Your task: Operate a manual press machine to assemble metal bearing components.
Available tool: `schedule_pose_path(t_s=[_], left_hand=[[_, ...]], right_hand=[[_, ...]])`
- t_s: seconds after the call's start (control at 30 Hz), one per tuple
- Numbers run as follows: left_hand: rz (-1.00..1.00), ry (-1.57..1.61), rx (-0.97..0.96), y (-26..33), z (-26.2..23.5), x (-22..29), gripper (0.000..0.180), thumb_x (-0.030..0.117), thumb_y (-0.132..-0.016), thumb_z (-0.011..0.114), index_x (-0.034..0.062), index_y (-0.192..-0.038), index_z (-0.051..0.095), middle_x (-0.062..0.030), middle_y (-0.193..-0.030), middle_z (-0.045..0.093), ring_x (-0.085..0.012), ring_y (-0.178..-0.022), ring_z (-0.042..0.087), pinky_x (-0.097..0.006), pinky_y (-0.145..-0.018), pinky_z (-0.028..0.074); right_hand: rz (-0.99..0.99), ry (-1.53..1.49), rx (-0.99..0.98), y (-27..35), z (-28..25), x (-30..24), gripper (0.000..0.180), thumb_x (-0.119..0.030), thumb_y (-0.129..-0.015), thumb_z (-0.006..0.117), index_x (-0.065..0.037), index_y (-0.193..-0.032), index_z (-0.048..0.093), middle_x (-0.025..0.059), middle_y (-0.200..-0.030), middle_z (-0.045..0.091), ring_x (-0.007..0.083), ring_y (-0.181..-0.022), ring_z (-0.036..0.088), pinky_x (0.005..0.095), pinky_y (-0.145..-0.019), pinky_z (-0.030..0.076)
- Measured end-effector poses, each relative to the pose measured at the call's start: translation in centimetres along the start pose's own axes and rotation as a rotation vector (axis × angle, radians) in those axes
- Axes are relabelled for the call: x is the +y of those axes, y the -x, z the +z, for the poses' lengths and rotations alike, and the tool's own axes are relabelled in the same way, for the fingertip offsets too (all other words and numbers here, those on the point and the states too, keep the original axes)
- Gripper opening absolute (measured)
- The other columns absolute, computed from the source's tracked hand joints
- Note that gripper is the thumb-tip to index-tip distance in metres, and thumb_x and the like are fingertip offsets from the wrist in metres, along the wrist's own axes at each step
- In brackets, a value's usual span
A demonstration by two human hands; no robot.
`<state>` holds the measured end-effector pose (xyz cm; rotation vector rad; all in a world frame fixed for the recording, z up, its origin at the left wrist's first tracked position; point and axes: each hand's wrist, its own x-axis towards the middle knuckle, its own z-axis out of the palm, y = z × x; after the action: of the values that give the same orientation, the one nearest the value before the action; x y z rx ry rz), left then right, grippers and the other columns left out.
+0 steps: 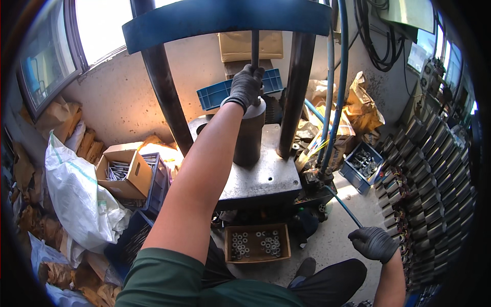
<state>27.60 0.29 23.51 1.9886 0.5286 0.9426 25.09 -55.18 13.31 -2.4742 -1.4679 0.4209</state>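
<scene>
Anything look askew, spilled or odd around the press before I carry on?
The blue crate behind the left hand looks askew: its left end sits lower than its right, though the fisheye may exaggerate that. The brown bag right of the press looks crumpled. I see no spill on the press plate.

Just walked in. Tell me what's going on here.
A person in dark gloves is working at a press. The left hand is at the lower end of a vertical rod, above a grey cylinder standing on the metal plate; its exact grip is hidden. The right hand holds the end of a blue lever. A wooden box of metal rings sits below.
</scene>
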Motion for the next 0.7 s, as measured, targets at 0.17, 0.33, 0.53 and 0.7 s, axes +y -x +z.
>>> schedule_pose_path(t_s=[0.17, 0.33, 0.53, 0.7], left_hand=[[0.002, -0.003, -0.007, -0.4, 0.4, -0.4, 0.034, 0.036, -0.107, 0.058, 0.0056, -0.122, 0.062, -0.0077, -0.085, 0.070, -0.0153, -0.075, 0.070, -0.033, -0.068, 0.059], [0.009, 0.032, 0.013, -0.7, -0.6, -1.4, 0.034, 0.036, -0.107, 0.058, 0.0056, -0.121, 0.062, -0.0073, -0.083, 0.069, -0.0148, -0.074, 0.069, -0.032, -0.066, 0.058], [-0.012, 0.045, 0.003, -0.5, 0.4, -0.8, 0.035, 0.036, -0.105, 0.059, 0.0064, -0.123, 0.063, -0.0095, -0.085, 0.071, -0.0192, -0.076, 0.072, -0.036, -0.070, 0.058], [-0.012, 0.025, 0.020, -0.8, 0.3, -1.0, 0.036, 0.037, -0.105, 0.060, 0.0072, -0.125, 0.064, -0.0120, -0.087, 0.074, -0.0231, -0.078, 0.075, -0.039, -0.074, 0.059]], right_hand=[[0.004, 0.160, -0.218, -0.1, -0.2, -0.2, 0.025, -0.026, -0.091, 0.062, -0.009, -0.103, 0.074, 0.0173, -0.092, 0.074, 0.0385, -0.088, 0.071, 0.0487, -0.079, 0.057], [0.006, -0.014, 0.029, -0.9, 0.2, -0.3, 0.025, -0.026, -0.089, 0.062, -0.009, -0.103, 0.074, 0.0166, -0.092, 0.074, 0.0382, -0.087, 0.071, 0.0483, -0.080, 0.057], [-0.035, 0.108, -0.087, -0.3, -0.1, 0.0, 0.025, -0.025, -0.091, 0.061, -0.007, -0.103, 0.074, 0.0187, -0.093, 0.073, 0.0383, -0.088, 0.071, 0.0482, -0.081, 0.057], [0.057, 0.066, 0.300, -1.5, -2.0, -3.0, 0.015, -0.012, -0.088, 0.065, -0.005, -0.101, 0.070, 0.0184, -0.089, 0.071, 0.0399, -0.084, 0.069, 0.0488, -0.077, 0.055]])
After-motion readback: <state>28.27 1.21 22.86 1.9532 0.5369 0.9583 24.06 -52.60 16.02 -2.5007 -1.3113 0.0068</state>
